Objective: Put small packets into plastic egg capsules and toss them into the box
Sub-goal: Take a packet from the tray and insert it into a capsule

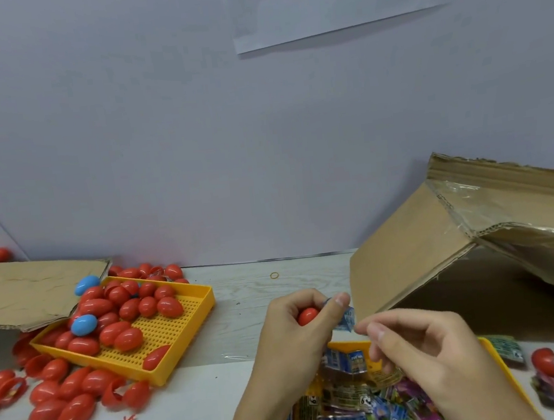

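A pale, wood-grained table (243, 301) is set against a plain lilac-grey wall (194, 133), on which a white sheet of paper (334, 11) with a red and black printed block is hung, cut off by the top edge. A small rubber band (274, 275) lies on the bare table near the wall.

A red egg capsule (308, 316) is gripped in the curled left hand (297, 329), and a small blue packet (345, 318) is pinched at its opening between the left thumb and the closed fingertips of the right hand (431, 354); how far the packet is inside cannot be made out.

To the left, a yellow perforated tray (166, 335) is heaped with red capsules (126, 309) and two blue ones (83, 325); further capsules are scattered beside it. A cardboard flap (23, 295) partly covers that tray. A second yellow tray (499, 357), filled with packets (348, 402), is largely hidden by the hands and cut off below. The cardboard box (441, 244) stands open at the right, its interior dark.
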Available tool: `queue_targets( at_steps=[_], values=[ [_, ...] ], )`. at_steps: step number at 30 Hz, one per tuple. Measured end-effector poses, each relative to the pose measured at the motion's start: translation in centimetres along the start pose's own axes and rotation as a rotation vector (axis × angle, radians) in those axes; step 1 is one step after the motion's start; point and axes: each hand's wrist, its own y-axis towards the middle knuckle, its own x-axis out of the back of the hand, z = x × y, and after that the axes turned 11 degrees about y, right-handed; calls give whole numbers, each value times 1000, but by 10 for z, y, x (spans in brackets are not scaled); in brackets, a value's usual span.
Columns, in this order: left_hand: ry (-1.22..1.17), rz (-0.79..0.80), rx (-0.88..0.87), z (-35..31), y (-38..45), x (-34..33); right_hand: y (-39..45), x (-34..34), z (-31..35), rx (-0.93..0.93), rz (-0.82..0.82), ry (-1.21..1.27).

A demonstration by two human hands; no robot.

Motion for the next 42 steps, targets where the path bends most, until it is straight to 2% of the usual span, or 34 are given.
queue_targets(
  at_steps=[8,14,20,24,28,33,42],
  values=[
    [0,-1,-21,-4,-1,-3,2,-1,-5,13,-100,22],
    [31,53,-38,-8,-2,-4,3,-7,1,-82,8,42],
    [88,146,-37,-5,-2,-7,7,-3,-3,-38,-211,116],
    [111,232,-29,-5,-3,-9,8,-3,-4,30,-280,167],
    [84,162,13,-8,-4,-5,9,1,-6,69,-338,216],
    [58,14,15,-7,-3,-3,10,3,-9,59,-319,225],
    [0,41,1,-9,-4,-4,8,3,-9,27,-277,108]
  ],
)
